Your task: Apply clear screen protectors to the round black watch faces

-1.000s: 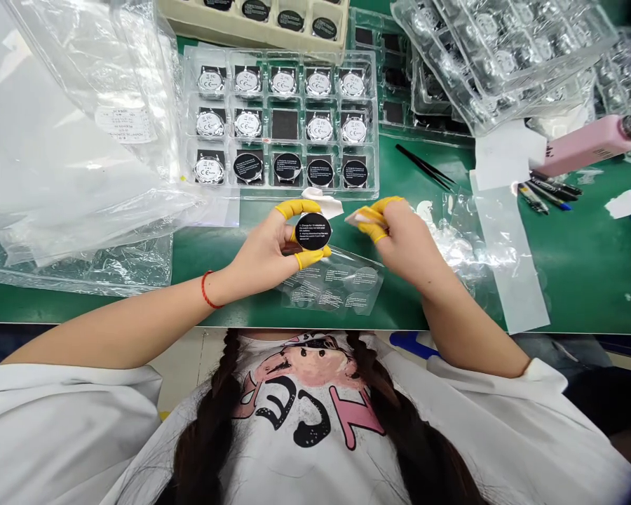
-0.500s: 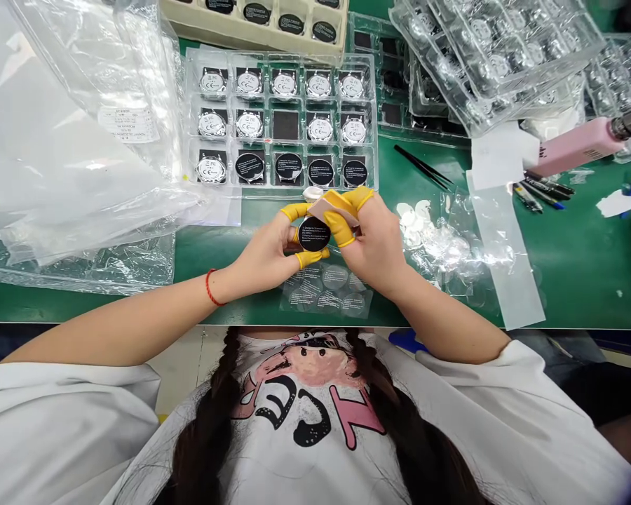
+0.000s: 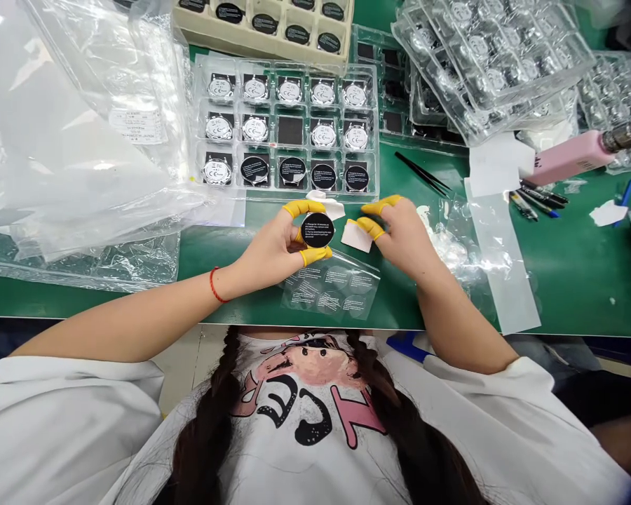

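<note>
Between the yellow-cotted fingers of my left hand (image 3: 273,245), a round watch face-sized piece (image 3: 317,230) is gripped by its edges, its black side with white print facing up. My right hand (image 3: 399,231) is just to the right, its yellow-cotted fingers apart. One of those fingertips touches or overlaps a small white-and-yellow pad (image 3: 357,237), which appears to lie on the table. Beyond the hands stands a clear tray (image 3: 376,133) of watches with silver backs; several in the front row bear black printed discs (image 3: 323,177). One middle compartment (image 3: 290,131) shows only black lining.
A sheet of clear printed stickers (image 3: 331,298) lies below my hands. White scraps (image 3: 329,205) touch the tray's front. Tweezers (image 3: 421,174), pens (image 3: 533,200) and a pink tool (image 3: 571,158) lie right, below stacked trays (image 3: 491,63). Plastic bags (image 3: 84,161) cover the left; a beige box (image 3: 266,45) stands behind.
My right hand has moved right and down, away from the black disc, and its fingers have parted from around the pad. My left hand keeps its hold. The view has shifted slightly.
</note>
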`<state>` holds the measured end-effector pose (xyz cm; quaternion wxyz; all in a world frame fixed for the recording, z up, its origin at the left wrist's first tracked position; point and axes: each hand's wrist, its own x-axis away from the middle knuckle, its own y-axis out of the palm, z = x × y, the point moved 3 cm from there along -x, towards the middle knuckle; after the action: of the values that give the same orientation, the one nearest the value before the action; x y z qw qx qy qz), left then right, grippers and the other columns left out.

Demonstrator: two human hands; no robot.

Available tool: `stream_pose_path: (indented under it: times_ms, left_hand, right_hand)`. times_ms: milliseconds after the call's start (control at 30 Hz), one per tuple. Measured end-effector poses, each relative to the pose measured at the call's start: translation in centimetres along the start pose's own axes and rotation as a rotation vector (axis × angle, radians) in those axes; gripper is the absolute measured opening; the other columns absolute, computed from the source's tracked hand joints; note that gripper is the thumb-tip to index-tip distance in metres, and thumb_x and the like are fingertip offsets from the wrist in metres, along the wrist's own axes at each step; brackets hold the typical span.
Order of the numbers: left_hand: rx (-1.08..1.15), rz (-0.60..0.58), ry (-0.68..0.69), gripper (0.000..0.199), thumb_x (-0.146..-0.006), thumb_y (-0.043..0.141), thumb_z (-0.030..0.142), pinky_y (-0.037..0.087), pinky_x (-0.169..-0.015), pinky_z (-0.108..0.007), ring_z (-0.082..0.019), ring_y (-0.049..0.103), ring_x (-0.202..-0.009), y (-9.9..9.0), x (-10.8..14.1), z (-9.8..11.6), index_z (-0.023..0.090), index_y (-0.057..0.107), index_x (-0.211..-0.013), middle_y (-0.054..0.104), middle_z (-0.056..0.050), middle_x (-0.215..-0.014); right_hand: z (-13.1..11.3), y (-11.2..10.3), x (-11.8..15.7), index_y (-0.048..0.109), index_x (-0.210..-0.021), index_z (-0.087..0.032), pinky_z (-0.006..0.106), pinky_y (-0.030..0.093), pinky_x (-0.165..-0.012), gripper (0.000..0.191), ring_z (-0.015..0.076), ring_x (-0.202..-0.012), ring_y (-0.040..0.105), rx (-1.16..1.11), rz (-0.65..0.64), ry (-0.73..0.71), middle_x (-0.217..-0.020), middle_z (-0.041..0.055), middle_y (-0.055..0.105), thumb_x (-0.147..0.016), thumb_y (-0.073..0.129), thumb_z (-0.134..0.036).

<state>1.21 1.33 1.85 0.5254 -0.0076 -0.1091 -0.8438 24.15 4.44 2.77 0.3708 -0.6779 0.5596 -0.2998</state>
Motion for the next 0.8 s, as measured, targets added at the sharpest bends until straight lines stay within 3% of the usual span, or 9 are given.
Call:
stream_pose_path:
  times_ms: [67, 167, 233, 267, 367, 433, 567, 700, 800]
  left_hand:
    - [0.004, -0.013, 0.001, 0.057, -0.077, 0.080, 0.021, 0.059, -0.066, -0.027, -0.014, 0.073, -0.072, 0.0, 0.0, -0.1, 0.024, 0.045, -0.121, 0.069, 0.006, -0.075]
    - [0.043, -0.009, 0.022, 0.063, -0.076, 0.081, 0.022, 0.062, -0.071, -0.031, -0.016, 0.075, -0.074, -0.1, -0.2, -0.2, 0.026, 0.043, -0.126, 0.071, 0.006, -0.079]
    - [0.081, 0.015, 0.018, 0.069, -0.078, 0.078, 0.020, 0.063, -0.076, -0.034, -0.017, 0.076, -0.076, -0.3, -0.3, -0.2, 0.025, 0.037, -0.133, 0.072, 0.005, -0.079]
    - [0.095, 0.031, 0.009, 0.071, -0.079, 0.075, 0.018, 0.063, -0.078, -0.035, -0.018, 0.077, -0.076, -0.4, -0.4, -0.2, 0.023, 0.033, -0.136, 0.072, 0.005, -0.076]
    - [0.111, 0.060, -0.038, 0.065, -0.084, 0.067, 0.011, 0.063, -0.080, -0.034, -0.017, 0.077, -0.075, -0.6, -0.6, -0.2, 0.017, 0.031, -0.138, 0.071, 0.005, -0.067]
    - [0.113, 0.061, -0.079, 0.057, -0.086, 0.064, 0.009, 0.062, -0.080, -0.032, -0.015, 0.077, -0.075, -0.7, -0.7, -0.1, 0.015, 0.037, -0.136, 0.071, 0.004, -0.066]
    - [0.103, 0.052, -0.146, 0.047, -0.089, 0.063, 0.008, 0.061, -0.079, -0.028, -0.013, 0.077, -0.075, -0.7, -0.5, 0.0, 0.013, 0.045, -0.132, 0.074, 0.000, -0.073]
    - [0.107, 0.035, -0.131, 0.045, -0.089, 0.062, 0.008, 0.060, -0.077, -0.028, -0.013, 0.076, -0.076, -0.5, -0.3, -0.1, 0.014, 0.047, -0.131, 0.075, -0.001, -0.076]
    - [0.111, 0.037, -0.128, 0.045, -0.089, 0.063, 0.009, 0.061, -0.077, -0.029, -0.015, 0.076, -0.077, -0.4, -0.3, -0.2, 0.014, 0.048, -0.131, 0.074, 0.000, -0.075]
  right_hand:
    - [-1.5, 0.4, 0.0, 0.073, -0.109, -0.019, 0.053, 0.049, -0.097, 0.038, 0.0307, -0.111, 0.059, -0.097, 0.041, -0.075, -0.109, 0.0142, 0.069, -0.095, 0.055, -0.049]
    - [-5.1, 1.5, -0.7, 0.063, -0.125, -0.025, 0.040, 0.055, -0.084, 0.048, 0.0207, -0.093, 0.064, -0.498, -0.187, -0.175, -0.099, 0.0046, 0.068, -0.093, 0.058, -0.060]
    - [-7.1, 1.6, -2.4, 0.058, -0.128, -0.027, 0.033, 0.053, -0.074, 0.048, 0.0159, -0.081, 0.062, -0.614, -0.267, -0.171, -0.089, -0.0008, 0.065, -0.089, 0.067, -0.054]
    - [-7.8, 1.3, -3.7, 0.059, -0.124, -0.026, 0.030, 0.050, -0.071, 0.042, 0.0137, -0.076, 0.059, -0.609, -0.230, -0.158, -0.084, -0.0026, 0.061, -0.090, 0.070, -0.046]
    - [-9.1, 0.2, -9.2, 0.057, -0.108, -0.021, 0.026, 0.041, -0.067, 0.015, 0.0071, -0.067, 0.044, -0.453, 0.031, -0.143, -0.076, -0.0060, 0.050, -0.094, 0.063, -0.016]
    - [-9.6, 0.5, -13.0, 0.054, -0.104, -0.021, 0.025, 0.041, -0.071, 0.013, 0.0045, -0.068, 0.039, -0.327, 0.104, -0.148, -0.081, -0.0066, 0.049, -0.096, 0.059, -0.012]
    - [-9.3, 2.5, -18.0, 0.061, -0.097, -0.018, 0.026, 0.041, -0.079, 0.008, 0.0046, -0.074, 0.047, -0.111, 0.020, -0.089, -0.082, -0.0062, 0.055, -0.094, 0.062, -0.011]
    - [-8.2, 1.8, -18.6, 0.072, -0.105, -0.013, 0.036, 0.041, -0.096, 0.022, 0.0163, -0.104, 0.058, 0.173, 0.026, -0.163, -0.113, 0.0050, 0.067, -0.096, 0.052, -0.018]
    - [-7.2, 0.9, -18.5, 0.074, -0.103, -0.015, 0.041, 0.047, -0.092, 0.018, 0.0221, -0.100, 0.064, 0.311, -0.152, -0.148, -0.101, 0.0050, 0.070, -0.085, 0.069, -0.019]
